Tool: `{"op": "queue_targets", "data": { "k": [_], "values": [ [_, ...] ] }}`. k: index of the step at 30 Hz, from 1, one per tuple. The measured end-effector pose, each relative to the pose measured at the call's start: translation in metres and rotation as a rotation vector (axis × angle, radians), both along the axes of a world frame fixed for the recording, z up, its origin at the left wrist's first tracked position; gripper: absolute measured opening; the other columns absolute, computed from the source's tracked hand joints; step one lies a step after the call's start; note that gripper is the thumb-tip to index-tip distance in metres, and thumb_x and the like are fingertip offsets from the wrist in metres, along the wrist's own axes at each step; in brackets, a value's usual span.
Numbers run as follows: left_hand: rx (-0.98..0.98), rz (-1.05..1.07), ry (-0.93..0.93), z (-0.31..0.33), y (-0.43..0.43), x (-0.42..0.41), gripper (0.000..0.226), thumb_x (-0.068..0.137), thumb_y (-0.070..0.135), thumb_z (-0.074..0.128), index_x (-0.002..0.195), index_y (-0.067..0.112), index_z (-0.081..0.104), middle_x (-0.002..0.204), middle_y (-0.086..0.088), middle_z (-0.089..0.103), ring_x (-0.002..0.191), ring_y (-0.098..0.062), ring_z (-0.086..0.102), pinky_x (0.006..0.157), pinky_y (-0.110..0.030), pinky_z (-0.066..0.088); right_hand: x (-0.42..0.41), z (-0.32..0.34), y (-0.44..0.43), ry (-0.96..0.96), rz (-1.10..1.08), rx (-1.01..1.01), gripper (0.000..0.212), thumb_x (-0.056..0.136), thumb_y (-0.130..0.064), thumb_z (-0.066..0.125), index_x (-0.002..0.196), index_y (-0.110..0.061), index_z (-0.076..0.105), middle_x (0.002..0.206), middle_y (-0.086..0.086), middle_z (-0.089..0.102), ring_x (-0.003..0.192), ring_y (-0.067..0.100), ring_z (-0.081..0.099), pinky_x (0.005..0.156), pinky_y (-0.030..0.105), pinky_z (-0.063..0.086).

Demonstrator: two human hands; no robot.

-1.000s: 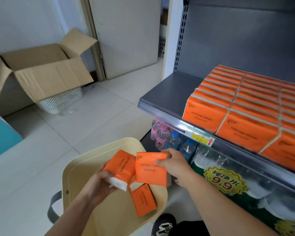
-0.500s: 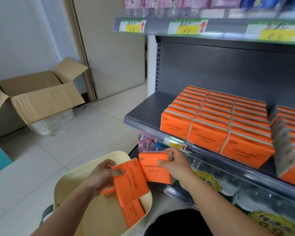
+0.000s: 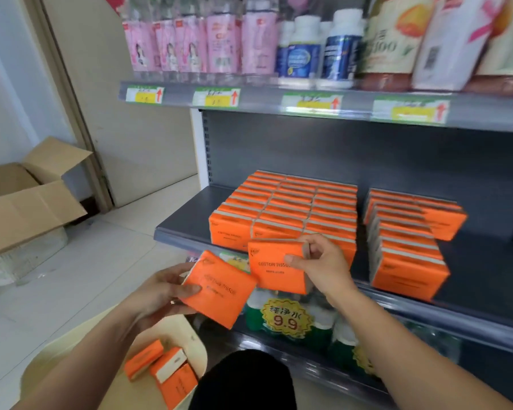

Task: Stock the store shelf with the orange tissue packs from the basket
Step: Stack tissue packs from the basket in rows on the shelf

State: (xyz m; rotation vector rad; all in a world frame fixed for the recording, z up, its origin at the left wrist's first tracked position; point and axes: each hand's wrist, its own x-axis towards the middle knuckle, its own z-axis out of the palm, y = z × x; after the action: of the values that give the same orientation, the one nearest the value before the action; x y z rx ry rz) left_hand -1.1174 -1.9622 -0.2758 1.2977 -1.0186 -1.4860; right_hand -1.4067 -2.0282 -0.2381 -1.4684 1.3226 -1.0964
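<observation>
My left hand (image 3: 157,294) grips one orange tissue pack (image 3: 219,288), tilted, just below the front edge of the grey shelf (image 3: 184,223). My right hand (image 3: 320,267) holds a second orange tissue pack (image 3: 274,270) upright, right in front of the shelf's front row. Rows of orange tissue packs (image 3: 285,211) stand on the shelf, with a second block (image 3: 409,241) further right and a gap between them. The cream basket (image 3: 190,341) sits low at the bottom left; three orange packs (image 3: 163,368) lie in it.
An upper shelf (image 3: 279,99) with pink packages and bottles hangs over the tissue shelf. Bottled water with a 9.9 sign (image 3: 285,318) fills the shelf below. An open cardboard box (image 3: 27,199) rests on a white basket at left. My dark knee (image 3: 243,380) is beside the cream basket.
Both hands have risen from the basket toward the shelf, each with its pack. The view has tilted up, showing the upper shelf.
</observation>
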Motion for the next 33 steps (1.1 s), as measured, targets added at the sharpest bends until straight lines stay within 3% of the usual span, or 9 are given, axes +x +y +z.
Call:
{"op": "queue_targets", "data": {
  "k": [4,7,12,15,19,22,27,31,33],
  "values": [
    [0.02,-0.106,0.05,0.01,-0.011,-0.037,0.074,0.054,-0.004,0.074,0.125,0.012,0.056,0.123,-0.021,0.061,0.101,-0.038,0.065,0.077,-0.047,0.056,-0.043,0.021,-0.001,0.002,-0.068,-0.097,0.037,0.073,-0.01,0.082,0.094,-0.024,0.056,0.08,0.005,0.057,0.074,0.011,0.051,0.065,0.018,0.045],
    [0.009,-0.167,0.018,0.02,-0.024,-0.065,0.092,0.041,0.011,0.09,0.126,0.014,0.054,0.124,-0.017,0.062,0.11,-0.039,0.062,0.09,-0.054,0.051,-0.074,0.031,0.0,-0.034,-0.112,-0.137,0.04,0.071,-0.01,0.083,0.1,-0.018,0.055,0.088,0.019,0.064,0.075,0.014,0.056,0.068,0.02,0.048],
    [-0.061,-0.196,-0.013,0.03,-0.041,-0.118,0.094,0.038,0.025,0.093,0.125,0.016,0.058,0.12,-0.012,0.066,0.11,-0.033,0.063,0.095,-0.052,0.048,-0.123,0.041,-0.005,-0.077,-0.205,-0.197,0.036,0.07,-0.008,0.084,0.086,-0.021,0.055,0.082,0.013,0.062,0.073,0.011,0.057,0.065,0.014,0.048],
    [-0.097,-0.193,-0.034,0.033,-0.051,-0.147,0.103,0.033,0.039,0.096,0.124,0.009,0.057,0.118,-0.011,0.068,0.11,-0.03,0.064,0.1,-0.051,0.045,-0.15,0.042,-0.01,-0.096,-0.261,-0.213,0.037,0.069,-0.009,0.084,0.084,-0.026,0.055,0.082,0.003,0.063,0.077,0.012,0.059,0.074,0.021,0.05],
    [-0.138,-0.151,0.02,0.035,-0.065,-0.181,0.104,0.037,0.038,0.096,0.124,0.0,0.054,0.119,-0.018,0.065,0.113,-0.036,0.061,0.107,-0.057,0.037,-0.182,0.044,-0.017,-0.129,-0.325,-0.207,0.034,0.072,-0.007,0.082,0.09,-0.022,0.057,0.089,0.015,0.066,0.083,0.017,0.062,0.084,0.036,0.054],
    [-0.181,-0.131,0.03,0.038,-0.075,-0.205,0.106,0.032,0.037,0.097,0.123,0.004,0.053,0.116,-0.019,0.066,0.111,-0.038,0.061,0.099,-0.052,0.046,-0.206,0.044,-0.026,-0.143,-0.392,-0.208,0.036,0.071,-0.009,0.083,0.092,-0.025,0.058,0.095,0.009,0.068,0.093,0.019,0.065,0.087,0.036,0.054],
    [-0.243,-0.16,-0.01,0.042,-0.092,-0.237,0.105,0.04,0.038,0.095,0.133,0.034,0.046,0.113,-0.016,0.067,0.102,-0.033,0.067,0.085,-0.049,0.053,-0.251,0.042,-0.045,-0.187,-0.5,-0.249,0.035,0.074,-0.009,0.081,0.097,-0.021,0.058,0.095,-0.002,0.065,0.09,0.014,0.063,0.086,0.035,0.054],
    [-0.31,-0.146,-0.076,0.048,-0.107,-0.262,0.074,0.06,0.02,0.082,0.125,0.033,0.05,0.113,-0.019,0.065,0.095,-0.029,0.069,0.07,-0.037,0.057,-0.283,0.039,-0.066,-0.221,-0.628,-0.318,0.037,0.076,-0.006,0.078,0.1,-0.019,0.054,0.088,-0.009,0.059,0.083,0.007,0.059,0.089,0.034,0.053],
    [-0.334,-0.15,-0.093,0.051,-0.115,-0.272,0.073,0.058,0.022,0.084,0.122,0.033,0.051,0.112,-0.018,0.065,0.093,-0.028,0.069,0.066,-0.034,0.056,-0.298,0.034,-0.08,-0.193,-0.664,-0.32,0.037,0.076,-0.009,0.079,0.099,-0.023,0.054,0.088,-0.01,0.06,0.088,0.012,0.061,0.09,0.037,0.053]
  ]
}}
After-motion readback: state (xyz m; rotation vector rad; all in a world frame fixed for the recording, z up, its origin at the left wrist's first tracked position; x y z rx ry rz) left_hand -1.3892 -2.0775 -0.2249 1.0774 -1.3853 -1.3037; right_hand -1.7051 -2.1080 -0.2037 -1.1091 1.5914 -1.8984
